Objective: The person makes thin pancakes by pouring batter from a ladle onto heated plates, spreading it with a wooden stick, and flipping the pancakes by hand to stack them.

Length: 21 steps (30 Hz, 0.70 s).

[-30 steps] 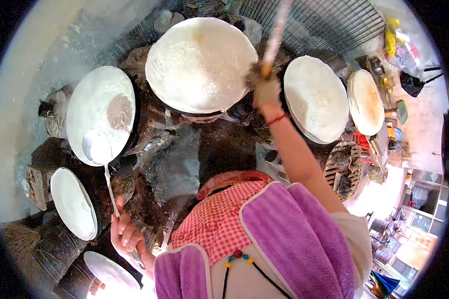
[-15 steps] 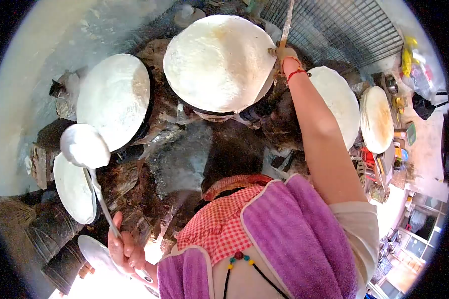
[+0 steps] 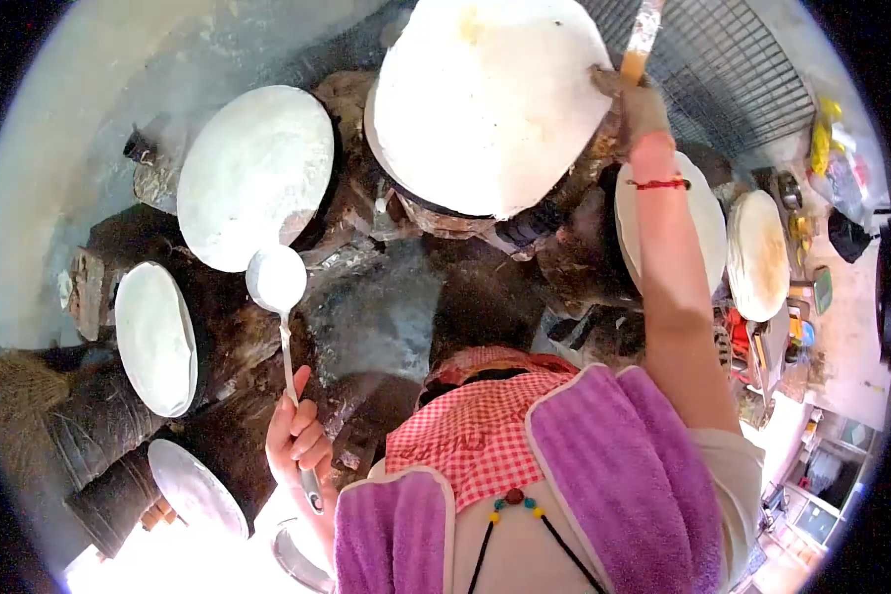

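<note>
My left hand [image 3: 299, 436] grips the handle of a long metal ladle [image 3: 276, 280], whose bowl hovers at the lower edge of a round griddle covered in white batter [image 3: 255, 173]. My right hand [image 3: 636, 104], with a red thread at the wrist, is raised and closed around a stick-like spreader [image 3: 643, 30] at the right rim of the big middle griddle [image 3: 490, 99], which carries a white flatbread. I wear a purple towel and a red checked apron.
More round griddles with flatbreads stand around: two at the left [image 3: 155, 337] [image 3: 196, 488], two at the right [image 3: 757, 254] [image 3: 708, 213]. They rest on dark sooty clay stoves [image 3: 386, 307]. A wire grid [image 3: 733, 59] lies at the top right; cluttered shelves at the far right.
The ladle has moved right and toward me, from the far-left griddle to the edge of the upper-left one. My right hand has risen further up the big griddle's right rim with the spreader.
</note>
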Each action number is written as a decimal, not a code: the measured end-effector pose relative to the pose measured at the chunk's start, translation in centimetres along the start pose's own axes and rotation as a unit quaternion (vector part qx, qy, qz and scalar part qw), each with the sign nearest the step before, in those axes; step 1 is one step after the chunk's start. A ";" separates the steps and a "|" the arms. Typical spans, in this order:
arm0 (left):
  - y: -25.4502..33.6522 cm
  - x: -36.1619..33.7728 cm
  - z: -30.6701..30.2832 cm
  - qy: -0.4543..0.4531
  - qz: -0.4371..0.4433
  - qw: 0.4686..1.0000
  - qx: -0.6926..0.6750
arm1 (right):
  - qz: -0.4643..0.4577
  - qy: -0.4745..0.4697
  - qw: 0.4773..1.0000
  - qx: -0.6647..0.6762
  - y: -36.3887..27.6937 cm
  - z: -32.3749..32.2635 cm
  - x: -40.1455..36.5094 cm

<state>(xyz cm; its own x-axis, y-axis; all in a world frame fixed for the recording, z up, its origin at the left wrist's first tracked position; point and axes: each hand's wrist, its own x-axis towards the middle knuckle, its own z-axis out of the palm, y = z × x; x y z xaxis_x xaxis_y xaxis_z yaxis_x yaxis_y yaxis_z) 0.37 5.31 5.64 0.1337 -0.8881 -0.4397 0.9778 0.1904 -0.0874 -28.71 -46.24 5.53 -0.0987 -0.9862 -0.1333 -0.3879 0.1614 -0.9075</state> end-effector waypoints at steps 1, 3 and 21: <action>0.0 0.3 -0.2 -0.009 -0.006 0.999 0.051 | 0.036 -0.020 0.990 0.134 0.5 -1.3 0.3; -0.1 0.6 -0.8 -0.020 -0.017 0.991 0.132 | 0.070 -0.016 0.995 0.063 -1.1 -6.9 -1.5; -25.3 5.9 2.8 -0.001 -0.130 0.991 -0.019 | -0.297 0.195 0.826 -0.437 15.3 -53.9 -0.5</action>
<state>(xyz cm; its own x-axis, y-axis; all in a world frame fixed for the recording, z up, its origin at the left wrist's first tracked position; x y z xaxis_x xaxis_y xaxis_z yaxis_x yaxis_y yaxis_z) -23.15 -5.90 7.76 -0.1221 -0.9097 -0.3970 0.9725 -0.0298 -0.2309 -84.00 -41.25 13.17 0.1257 -0.8412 0.5259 -0.9710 -0.2130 -0.1086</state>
